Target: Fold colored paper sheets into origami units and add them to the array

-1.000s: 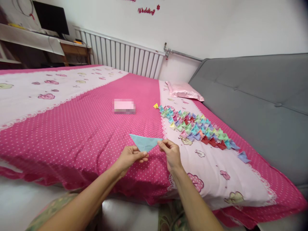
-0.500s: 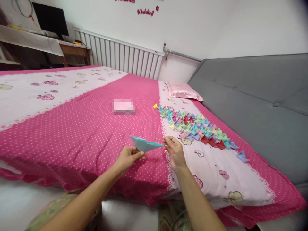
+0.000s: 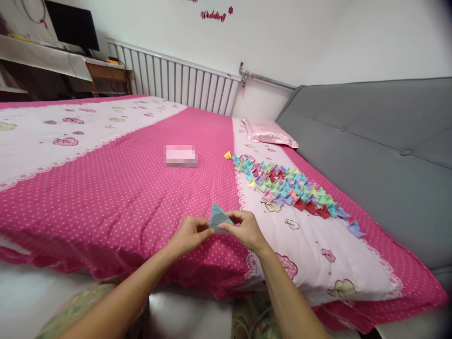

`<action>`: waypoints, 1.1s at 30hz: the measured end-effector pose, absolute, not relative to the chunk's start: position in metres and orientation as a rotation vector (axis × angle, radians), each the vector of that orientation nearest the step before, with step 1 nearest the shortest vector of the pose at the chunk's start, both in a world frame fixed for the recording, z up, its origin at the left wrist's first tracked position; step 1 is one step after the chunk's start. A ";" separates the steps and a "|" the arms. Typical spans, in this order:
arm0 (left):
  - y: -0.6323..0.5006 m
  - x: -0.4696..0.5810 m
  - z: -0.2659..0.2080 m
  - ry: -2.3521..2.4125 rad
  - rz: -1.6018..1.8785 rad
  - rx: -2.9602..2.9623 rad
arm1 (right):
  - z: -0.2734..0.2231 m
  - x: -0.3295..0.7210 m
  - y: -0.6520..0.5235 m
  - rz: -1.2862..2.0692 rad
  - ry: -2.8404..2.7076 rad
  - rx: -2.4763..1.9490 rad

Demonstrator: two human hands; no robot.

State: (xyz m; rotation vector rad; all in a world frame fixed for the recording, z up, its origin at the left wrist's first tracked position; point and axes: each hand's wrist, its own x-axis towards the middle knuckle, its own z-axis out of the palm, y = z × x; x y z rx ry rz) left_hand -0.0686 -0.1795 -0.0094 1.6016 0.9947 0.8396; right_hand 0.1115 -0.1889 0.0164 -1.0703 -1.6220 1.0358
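Note:
A folded piece of blue origami paper (image 3: 218, 217), triangular with its point upward, is held above the near part of the bed. My left hand (image 3: 192, 233) pinches its lower left corner between thumb and fingers. On the other side, my right hand (image 3: 247, 230) grips the lower right part, thumb in front and fingers behind. Both hands are closed on the paper. To the right, rows of small folded paper boats (image 3: 282, 186) in several colours lie on the bedspread. A lone purple paper boat (image 3: 355, 229) sits at their near right end, and a yellow one (image 3: 228, 155) at the far left.
The pink and white bedspread (image 3: 141, 188) spreads under my hands. A blurred pink box-like item (image 3: 181, 156) lies farther back. Beyond are a pink pillow (image 3: 270, 133), a grey headboard (image 3: 370, 127), a white radiator (image 3: 176, 75) and a desk with a monitor (image 3: 72, 28).
The blue paper has gone from a wide two-pointed shape to a smaller upright triangle. My right hand has moved left and now grips the paper closer to my left hand.

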 end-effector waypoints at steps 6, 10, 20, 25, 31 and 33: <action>-0.183 -0.065 0.005 1.031 0.938 1.408 | 0.010 0.107 -0.187 1.132 -1.395 -1.112; -0.184 -0.063 0.010 1.095 1.060 1.238 | 0.009 0.100 -0.188 1.177 -1.287 -1.101; -0.184 -0.065 0.007 1.035 1.090 1.130 | 0.009 0.093 -0.190 1.115 -1.236 -1.136; -0.185 -0.061 0.005 0.934 1.091 1.010 | 0.010 0.090 -0.192 1.134 -1.232 -1.066; -0.185 -0.053 -0.002 0.796 1.107 0.790 | 0.014 0.089 -0.197 1.132 -1.300 -0.920; -0.184 -0.052 -0.002 0.775 1.101 0.777 | 0.014 0.089 -0.197 1.145 -1.295 -0.906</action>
